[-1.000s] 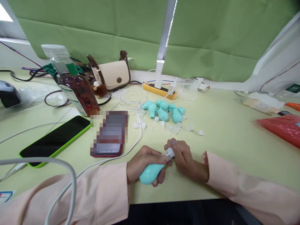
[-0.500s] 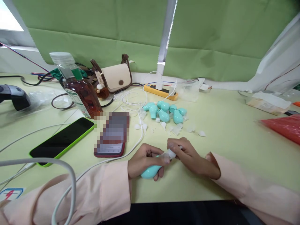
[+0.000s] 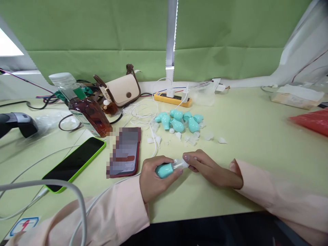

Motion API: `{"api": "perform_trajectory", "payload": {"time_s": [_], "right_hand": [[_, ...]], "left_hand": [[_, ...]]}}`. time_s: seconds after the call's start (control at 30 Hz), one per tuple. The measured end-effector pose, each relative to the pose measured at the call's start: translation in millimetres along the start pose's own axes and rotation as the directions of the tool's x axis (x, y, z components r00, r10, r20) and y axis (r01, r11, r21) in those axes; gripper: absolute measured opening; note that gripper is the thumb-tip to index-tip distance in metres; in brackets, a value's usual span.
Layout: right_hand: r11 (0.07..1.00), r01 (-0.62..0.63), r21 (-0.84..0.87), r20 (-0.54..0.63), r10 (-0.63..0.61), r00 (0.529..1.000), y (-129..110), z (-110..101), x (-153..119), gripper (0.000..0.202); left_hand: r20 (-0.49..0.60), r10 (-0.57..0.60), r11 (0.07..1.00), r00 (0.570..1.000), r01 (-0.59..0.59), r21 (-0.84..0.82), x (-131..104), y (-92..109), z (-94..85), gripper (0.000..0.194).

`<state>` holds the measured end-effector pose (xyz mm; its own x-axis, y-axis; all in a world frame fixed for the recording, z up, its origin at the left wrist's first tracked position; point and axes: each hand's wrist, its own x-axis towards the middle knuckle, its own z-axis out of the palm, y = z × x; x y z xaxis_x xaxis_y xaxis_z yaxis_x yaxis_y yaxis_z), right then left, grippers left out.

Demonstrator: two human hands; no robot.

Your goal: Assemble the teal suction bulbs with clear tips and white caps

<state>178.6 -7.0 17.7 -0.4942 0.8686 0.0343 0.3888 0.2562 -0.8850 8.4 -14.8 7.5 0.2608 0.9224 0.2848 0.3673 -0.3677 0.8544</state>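
My left hand (image 3: 155,179) is wrapped round a glossy turquoise bulb (image 3: 164,170) near the table's front edge. A clear, whitish tube piece (image 3: 178,164) sticks out of the bulb's right end. The fingers of my right hand (image 3: 205,167) pinch the far end of that piece, so both hands are joined through it. Beyond them lies a group of similar turquoise bulbs (image 3: 177,125). Translucent white scraps (image 3: 192,138) are scattered in front of the group.
A red-cased phone (image 3: 125,153), a green-cased phone (image 3: 74,164) and a tilted bottle of dark liquid (image 3: 89,114) stand or lie at left. Behind are a cream handbag (image 3: 123,90) and yellow power strip (image 3: 173,99). A white cable loops at lower left; red packaging (image 3: 311,121) lies at right.
My left hand has turned its grip, and the bulb now shows between thumb and fingers, slightly higher. The clear tube piece is more exposed. The camera view has shifted a little.
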Motion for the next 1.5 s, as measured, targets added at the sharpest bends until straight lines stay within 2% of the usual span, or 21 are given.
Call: {"api": "perform_trajectory", "payload": {"time_s": [0.13, 0.3, 0.4, 0.43, 0.5, 0.6, 0.67, 0.77, 0.93, 1.3, 1.5], "right_hand": [[0.999, 0.029, 0.038, 0.015, -0.030, 0.999, 2.4, 3.8, -0.3, 0.038], [0.988, -0.018, 0.151, 0.030, 0.013, 0.999, 4.6, 10.8, 3.1, 0.039], [0.977, -0.037, 0.212, 0.020, 0.033, 0.999, 4.4, 13.7, 5.7, 0.041], [0.972, -0.046, 0.232, 0.016, 0.044, 0.999, 4.6, 14.4, 6.5, 0.043], [0.964, -0.080, 0.253, 0.003, 0.082, 0.997, 5.5, 15.0, 8.0, 0.047], [0.955, -0.089, 0.284, -0.061, 0.110, 0.992, 7.8, 12.3, 10.5, 0.051], [0.938, -0.026, 0.347, -0.144, 0.081, 0.986, 9.4, 7.6, 12.1, 0.046], [0.901, 0.071, 0.427, -0.246, 0.041, 0.968, 10.7, -1.4, 13.5, 0.028], [0.906, 0.024, 0.422, -0.184, 0.059, 0.981, 8.9, -8.5, 12.7, 0.022], [0.926, -0.024, 0.377, -0.087, 0.061, 0.994, 6.6, -9.8, 9.5, 0.018], [0.926, -0.012, 0.376, -0.124, 0.063, 0.990, 2.5, -9.2, 8.0, 0.020]], "left_hand": [[-0.005, 0.013, 0.999, 1.000, -0.013, 0.029, -0.1, -2.6, 1.1, 0.017], [-0.055, -0.007, 1.000, 0.998, 0.007, 0.010, -0.6, -3.0, 2.3, 0.015], [-0.069, -0.075, 0.996, 0.995, 0.072, -0.051, 1.1, -0.4, 1.3, 0.017], [-0.027, -0.126, 0.987, 0.992, 0.123, -0.102, 2.1, 0.7, 0.7, 0.018], [0.127, -0.240, 0.931, 0.962, 0.265, -0.252, 4.3, 2.1, -0.1, 0.021], [0.377, -0.306, 0.748, 0.874, 0.466, -0.473, 7.3, 0.7, 0.1, 0.026], [0.474, -0.307, 0.620, 0.825, 0.551, -0.558, 8.9, -2.6, 0.7, 0.030], [0.564, -0.303, 0.496, 0.768, 0.633, -0.594, 11.4, -7.6, 0.7, 0.034], [0.633, -0.278, 0.472, 0.722, 0.677, -0.565, 13.5, -9.1, -0.8, 0.035], [0.619, -0.271, 0.490, 0.737, 0.660, -0.570, 9.3, -9.9, 2.0, 0.034], [0.608, -0.239, 0.504, 0.757, 0.632, -0.589, 9.1, -10.7, 2.3, 0.033]]}}
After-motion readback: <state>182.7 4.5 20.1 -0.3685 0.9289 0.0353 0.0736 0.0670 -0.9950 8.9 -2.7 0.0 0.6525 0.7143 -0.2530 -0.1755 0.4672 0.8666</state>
